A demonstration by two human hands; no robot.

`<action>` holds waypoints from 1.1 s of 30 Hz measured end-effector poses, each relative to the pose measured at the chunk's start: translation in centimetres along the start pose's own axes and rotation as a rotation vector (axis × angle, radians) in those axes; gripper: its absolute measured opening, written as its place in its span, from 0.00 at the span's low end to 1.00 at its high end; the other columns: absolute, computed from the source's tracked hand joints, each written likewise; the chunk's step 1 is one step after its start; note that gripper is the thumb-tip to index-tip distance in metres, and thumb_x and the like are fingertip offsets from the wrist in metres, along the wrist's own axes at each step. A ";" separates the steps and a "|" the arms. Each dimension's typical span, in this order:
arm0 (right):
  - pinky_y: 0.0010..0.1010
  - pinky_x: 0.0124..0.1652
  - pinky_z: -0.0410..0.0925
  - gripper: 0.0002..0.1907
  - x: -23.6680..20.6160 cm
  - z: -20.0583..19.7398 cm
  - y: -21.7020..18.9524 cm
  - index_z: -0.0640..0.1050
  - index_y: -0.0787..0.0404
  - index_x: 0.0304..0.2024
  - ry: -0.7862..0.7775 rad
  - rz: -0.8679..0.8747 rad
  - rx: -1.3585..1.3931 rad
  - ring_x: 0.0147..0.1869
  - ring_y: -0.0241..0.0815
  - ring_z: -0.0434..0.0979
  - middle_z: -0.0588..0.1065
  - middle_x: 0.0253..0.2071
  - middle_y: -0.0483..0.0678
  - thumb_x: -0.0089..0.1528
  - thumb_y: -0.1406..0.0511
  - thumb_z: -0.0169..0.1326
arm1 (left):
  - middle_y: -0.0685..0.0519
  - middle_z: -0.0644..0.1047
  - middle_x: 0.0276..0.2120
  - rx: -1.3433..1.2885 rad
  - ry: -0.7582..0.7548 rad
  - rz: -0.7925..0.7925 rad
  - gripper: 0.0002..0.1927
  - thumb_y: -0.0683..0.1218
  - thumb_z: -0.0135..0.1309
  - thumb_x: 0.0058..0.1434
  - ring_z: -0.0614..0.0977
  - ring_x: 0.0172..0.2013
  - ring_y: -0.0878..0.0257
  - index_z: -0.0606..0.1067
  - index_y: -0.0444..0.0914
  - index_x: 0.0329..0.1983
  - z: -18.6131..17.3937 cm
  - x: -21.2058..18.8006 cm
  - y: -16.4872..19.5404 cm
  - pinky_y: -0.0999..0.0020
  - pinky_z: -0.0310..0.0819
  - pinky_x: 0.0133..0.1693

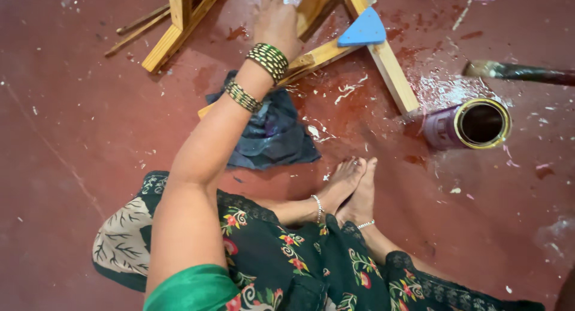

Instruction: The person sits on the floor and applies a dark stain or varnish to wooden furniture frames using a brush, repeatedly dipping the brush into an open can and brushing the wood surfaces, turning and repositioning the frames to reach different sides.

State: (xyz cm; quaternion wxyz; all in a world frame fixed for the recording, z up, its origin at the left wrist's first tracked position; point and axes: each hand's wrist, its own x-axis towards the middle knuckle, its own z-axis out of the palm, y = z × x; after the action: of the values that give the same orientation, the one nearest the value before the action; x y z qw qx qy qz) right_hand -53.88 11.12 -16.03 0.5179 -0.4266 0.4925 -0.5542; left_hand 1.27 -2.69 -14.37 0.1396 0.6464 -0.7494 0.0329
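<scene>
My left hand (274, 19) reaches far forward and lies on a pale wooden frame (383, 59) on the floor, steadying it; the fingertips run off the top edge. Green and gold bangles circle that wrist and forearm. A blue triangular piece (362, 29) sits in a corner of the frame. A paintbrush (515, 71) with a dark handle comes in from the right edge, its bristles hovering above the floor near the frame's leg. My right hand is out of sight.
An open paint can (479, 123) lies tilted on the red floor beside the frame's leg. A crumpled dark blue cloth (269, 134) lies under my forearm. My bare feet (353, 191) are crossed in front. Paint flecks dot the floor.
</scene>
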 end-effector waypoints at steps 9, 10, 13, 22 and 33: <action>0.47 0.54 0.80 0.16 5.1 12.3 7.6 0.64 0.63 0.55 0.311 -0.149 0.203 0.55 0.55 0.86 0.75 0.53 0.56 0.78 0.70 0.61 | 0.38 0.66 0.64 -0.117 -0.078 -0.003 0.28 0.51 0.75 0.40 0.59 0.68 0.43 0.81 0.36 0.44 0.6 0.2 -1.3 0.42 0.64 0.60; 0.45 0.52 0.81 0.16 5.4 13.5 8.5 0.63 0.62 0.55 0.348 -0.154 0.177 0.53 0.53 0.85 0.75 0.52 0.55 0.76 0.70 0.60 | 0.39 0.65 0.65 -0.118 -0.074 -0.003 0.28 0.50 0.75 0.40 0.59 0.68 0.43 0.81 0.37 0.44 0.6 0.3 -1.4 0.42 0.63 0.61; 0.41 0.49 0.82 0.17 6.2 16.6 10.2 0.62 0.63 0.54 0.460 -0.162 0.116 0.52 0.49 0.85 0.75 0.51 0.54 0.72 0.72 0.57 | 0.40 0.65 0.65 -0.119 -0.083 -0.009 0.27 0.50 0.75 0.39 0.59 0.69 0.44 0.81 0.37 0.43 0.6 0.4 -1.4 0.41 0.62 0.61; 0.35 0.47 0.82 0.13 6.4 21.0 11.3 0.65 0.69 0.50 0.512 -0.155 0.009 0.50 0.46 0.86 0.76 0.49 0.55 0.71 0.74 0.56 | 0.40 0.66 0.64 -0.158 -0.081 0.004 0.31 0.50 0.76 0.39 0.59 0.69 0.44 0.80 0.36 0.47 0.3 0.2 -1.6 0.40 0.62 0.62; 0.32 0.44 0.82 0.10 5.5 22.0 11.8 0.69 0.72 0.47 0.482 -0.240 0.015 0.45 0.45 0.87 0.80 0.44 0.57 0.70 0.74 0.58 | 0.39 0.66 0.64 -0.196 -0.081 0.010 0.32 0.48 0.75 0.39 0.59 0.69 0.44 0.80 0.36 0.49 0.3 0.3 -1.6 0.40 0.64 0.60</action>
State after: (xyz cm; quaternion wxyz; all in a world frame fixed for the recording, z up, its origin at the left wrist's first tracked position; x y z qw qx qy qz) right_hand -30.95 3.62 -24.55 0.3195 -0.3337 0.5435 -0.7009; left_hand 2.74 -3.27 -14.85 0.1714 0.6269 -0.7572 -0.0661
